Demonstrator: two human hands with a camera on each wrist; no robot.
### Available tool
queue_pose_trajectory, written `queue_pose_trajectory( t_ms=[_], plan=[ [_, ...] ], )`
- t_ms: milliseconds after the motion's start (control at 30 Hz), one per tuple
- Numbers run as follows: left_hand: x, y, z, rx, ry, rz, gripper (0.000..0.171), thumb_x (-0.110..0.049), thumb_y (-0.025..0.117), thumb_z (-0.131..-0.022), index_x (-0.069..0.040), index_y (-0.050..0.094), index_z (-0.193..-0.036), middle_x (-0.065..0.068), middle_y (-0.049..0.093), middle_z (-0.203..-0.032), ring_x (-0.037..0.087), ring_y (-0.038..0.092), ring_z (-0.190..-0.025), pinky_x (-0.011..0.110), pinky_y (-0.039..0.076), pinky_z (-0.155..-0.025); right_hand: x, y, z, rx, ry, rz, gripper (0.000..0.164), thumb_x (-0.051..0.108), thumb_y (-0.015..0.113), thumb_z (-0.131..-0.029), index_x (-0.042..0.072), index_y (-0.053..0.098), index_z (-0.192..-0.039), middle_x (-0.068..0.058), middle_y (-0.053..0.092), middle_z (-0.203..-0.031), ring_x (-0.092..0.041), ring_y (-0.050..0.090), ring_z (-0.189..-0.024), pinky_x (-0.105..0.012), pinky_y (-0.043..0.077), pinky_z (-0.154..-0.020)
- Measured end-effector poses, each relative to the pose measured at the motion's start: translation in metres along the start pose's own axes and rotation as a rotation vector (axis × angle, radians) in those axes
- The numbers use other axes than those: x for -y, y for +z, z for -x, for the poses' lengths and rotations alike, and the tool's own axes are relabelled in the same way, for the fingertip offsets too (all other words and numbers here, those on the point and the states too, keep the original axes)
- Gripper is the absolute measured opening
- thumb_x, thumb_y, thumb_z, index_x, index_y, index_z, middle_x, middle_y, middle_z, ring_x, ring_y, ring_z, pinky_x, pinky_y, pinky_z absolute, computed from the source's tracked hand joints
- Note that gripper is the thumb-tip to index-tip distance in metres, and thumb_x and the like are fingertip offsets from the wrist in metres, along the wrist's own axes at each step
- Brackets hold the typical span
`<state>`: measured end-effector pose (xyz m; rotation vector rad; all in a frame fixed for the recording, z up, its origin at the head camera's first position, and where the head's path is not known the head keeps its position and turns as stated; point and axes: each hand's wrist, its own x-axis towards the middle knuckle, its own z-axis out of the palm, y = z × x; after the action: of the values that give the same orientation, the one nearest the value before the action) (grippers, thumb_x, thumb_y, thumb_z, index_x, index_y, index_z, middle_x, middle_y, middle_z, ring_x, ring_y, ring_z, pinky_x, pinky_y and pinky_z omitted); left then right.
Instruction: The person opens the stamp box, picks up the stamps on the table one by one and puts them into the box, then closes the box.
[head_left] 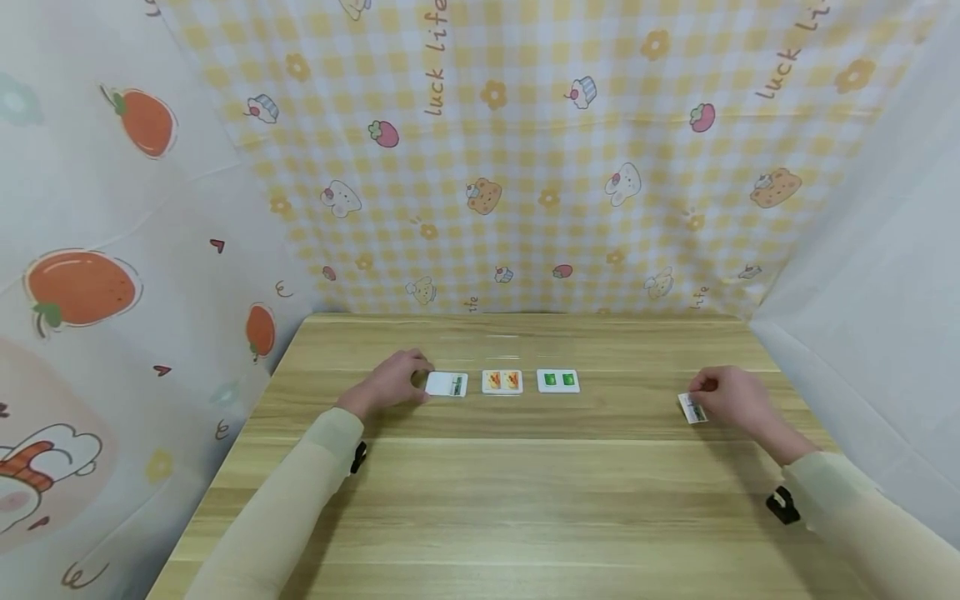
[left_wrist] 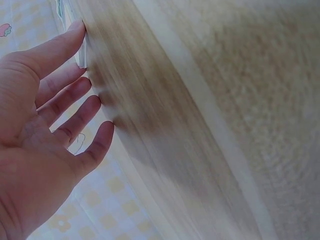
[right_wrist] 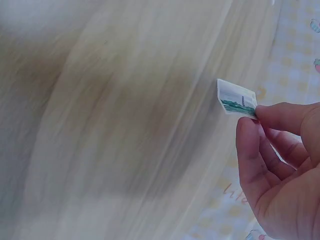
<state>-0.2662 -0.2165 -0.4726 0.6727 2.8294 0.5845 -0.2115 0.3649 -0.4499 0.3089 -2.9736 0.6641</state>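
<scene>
On the far side of the table, my left hand (head_left: 392,382) holds a white card (head_left: 447,384) by its left end, thumb at the near edge and fingers at the far one. The card's left half is blank and its right half bears a small green picture. In the left wrist view, the thumb and index finger meet the card's edge (left_wrist: 82,47), the other fingers spread beside it. Toward the table's right side, my right hand (head_left: 733,400) pinches a small picture card (right_wrist: 237,100) between thumb and index finger. A green landscape is printed on it, and it tilts over the wood.
A card with two orange pictures (head_left: 502,382) lies right of the held white card. Beyond it is a card with two green pictures (head_left: 558,381). The wooden table (head_left: 495,500) ends at a yellow checked curtain (head_left: 525,167); pale cloth hangs at both sides.
</scene>
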Motion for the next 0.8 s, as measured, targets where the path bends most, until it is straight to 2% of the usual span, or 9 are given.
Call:
queue_pose_trajectory(
  t_ms=[167,367,800],
  plan=[
    [0.001,0.001,-0.001,0.000,0.002,-0.015,0.058,-0.025,0.084,-0.085,-0.003,0.063,-0.134,0.011,0.055,-0.135,0.033,0.049,-0.126,0.049,0.040,-0.107,0.013,0.001,-0.005,0.032,-0.002,-0.054,0.004,0.010,0.073,-0.089,0.008,0.073,-0.086,0.002,0.068,-0.074,-0.014,0.056,-0.059,-0.032,0.045,-0.055],
    [0.001,0.000,-0.002,0.005,0.014,-0.029,0.057,-0.026,0.084,-0.085,-0.003,0.064,-0.133,0.012,0.055,-0.135,0.034,0.049,-0.126,0.050,0.040,-0.106,0.021,0.005,-0.012,0.094,0.017,-0.169,0.004,0.010,0.070,-0.094,0.007,0.072,-0.093,-0.005,0.068,-0.079,-0.016,0.056,-0.059,-0.029,0.047,-0.051],
    [0.002,-0.001,-0.002,0.003,0.026,-0.025,0.056,-0.025,0.083,-0.086,-0.002,0.064,-0.133,0.012,0.056,-0.134,0.035,0.050,-0.125,0.051,0.041,-0.105,0.039,0.015,-0.022,0.130,0.019,-0.293,0.006,0.004,0.070,-0.093,0.005,0.073,-0.098,-0.007,0.068,-0.084,-0.023,0.062,-0.069,-0.032,0.053,-0.055]
  ],
)
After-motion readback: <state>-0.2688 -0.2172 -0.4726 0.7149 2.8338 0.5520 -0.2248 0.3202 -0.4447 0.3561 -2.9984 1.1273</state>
